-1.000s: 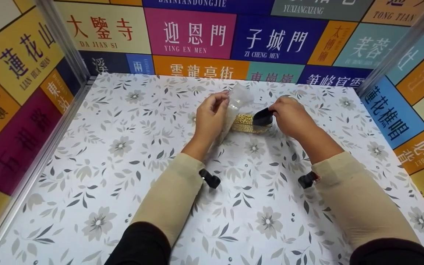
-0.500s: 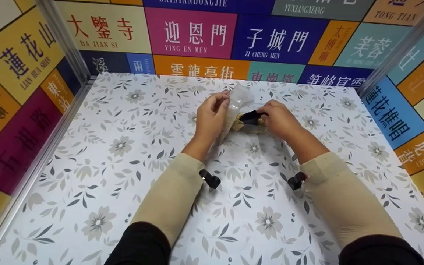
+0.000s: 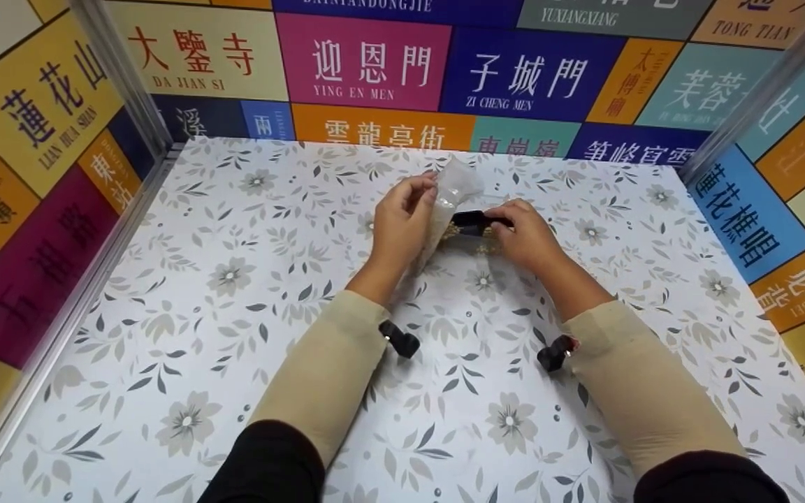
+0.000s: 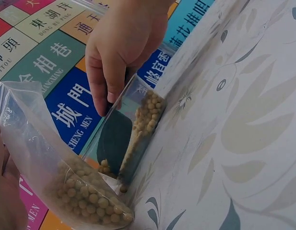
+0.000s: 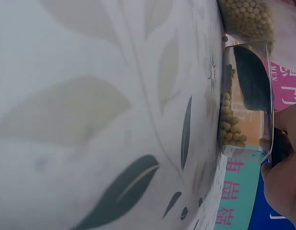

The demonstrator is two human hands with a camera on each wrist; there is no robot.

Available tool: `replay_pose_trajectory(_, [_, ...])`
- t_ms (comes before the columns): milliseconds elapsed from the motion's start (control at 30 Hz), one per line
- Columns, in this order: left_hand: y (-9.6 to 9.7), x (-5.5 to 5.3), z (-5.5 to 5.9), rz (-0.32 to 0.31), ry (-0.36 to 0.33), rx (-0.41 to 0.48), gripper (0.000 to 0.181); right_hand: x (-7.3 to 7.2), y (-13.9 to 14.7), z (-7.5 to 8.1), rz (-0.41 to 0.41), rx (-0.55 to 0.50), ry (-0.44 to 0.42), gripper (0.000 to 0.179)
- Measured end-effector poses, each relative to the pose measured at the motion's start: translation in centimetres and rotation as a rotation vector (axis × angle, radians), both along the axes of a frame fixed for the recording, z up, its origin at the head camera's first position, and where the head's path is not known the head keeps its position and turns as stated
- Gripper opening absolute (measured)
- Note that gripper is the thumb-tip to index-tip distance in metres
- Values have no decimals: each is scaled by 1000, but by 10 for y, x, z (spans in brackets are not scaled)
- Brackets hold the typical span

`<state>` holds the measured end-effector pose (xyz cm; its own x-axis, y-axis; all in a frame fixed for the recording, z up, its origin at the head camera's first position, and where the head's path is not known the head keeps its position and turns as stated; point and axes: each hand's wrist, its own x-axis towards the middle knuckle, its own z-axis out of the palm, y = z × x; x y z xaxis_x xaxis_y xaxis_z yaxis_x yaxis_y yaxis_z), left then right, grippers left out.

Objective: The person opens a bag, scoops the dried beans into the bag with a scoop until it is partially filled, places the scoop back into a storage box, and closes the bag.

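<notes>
My left hand [image 3: 402,216] holds a clear plastic bag [image 3: 460,183] upright by its mouth. Round tan beans, like soybeans [image 4: 88,199], fill the bag's lower part. Close on its right stands a clear rectangular box [image 5: 255,154] with more of these beans [image 4: 150,112], heaped toward its right end. My right hand [image 3: 530,237] grips the handle of a black scoop [image 3: 469,221], whose blade dips into the box at the end beside the bag. How many beans the scoop carries is hidden by its back.
A white tablecloth [image 3: 235,391] with grey flowers and leaves covers the table. Coloured panels with lettering [image 3: 367,63] stand behind and on both sides, joined by metal posts [image 3: 133,91]. One loose bean [image 4: 123,189] lies between bag and box.
My right hand has drawn the scoop leftward, from the box's right end to the end by the bag, and the scoop has levelled. My left hand and the bag stay put.
</notes>
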<state>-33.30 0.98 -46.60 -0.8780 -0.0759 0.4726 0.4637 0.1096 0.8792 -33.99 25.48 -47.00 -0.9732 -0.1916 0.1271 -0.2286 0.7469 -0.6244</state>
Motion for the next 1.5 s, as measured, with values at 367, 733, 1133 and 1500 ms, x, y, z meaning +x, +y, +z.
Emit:
replay_pose_trajectory(367, [1,1,1,17,-16,-4,11,6,6,-6,-54,-156,18,32])
replay_pose_trajectory(733, [1,0,1,-7,-4,38,11,6,18,1,-141,-251,75,31])
replay_pose_trajectory(1133, [1,0,0,15,-16,9,11,11,22,44,-275,-259,210,34])
replay_pose_trajectory(1500, [0,2,0,6,-26,31,13,29,3,84,-172,-147,338,34])
